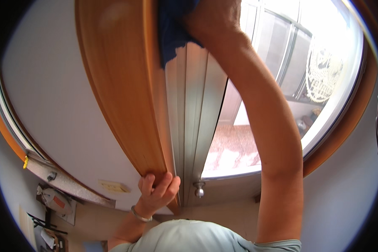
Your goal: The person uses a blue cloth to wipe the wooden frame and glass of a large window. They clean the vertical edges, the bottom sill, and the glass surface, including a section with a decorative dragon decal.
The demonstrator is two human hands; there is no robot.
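Observation:
Tall brown wooden trim (pixel 123 78) runs up the edge of a pale wall. My left hand (pixel 159 190), with a bracelet at the wrist, has its fingers curled on the lower part of this trim. High up, my right hand (pixel 215 15) holds a dark blue cloth (pixel 171 37) against the trim's inner side, by the metal frame. The top edge of the view cuts off part of that hand, and its fingers cannot be made out. Between trim and glass stands a grooved metal frame (pixel 192 119).
A round metal knob (pixel 199 190) sits low beside the frame. Bright glass with a lace-like pattern (pixel 326 69) lies to the right. On the left wall is a cream switch plate (pixel 114 186); a stuffed bag (pixel 55 200) rests beyond, below a stone ledge (pixel 69 182).

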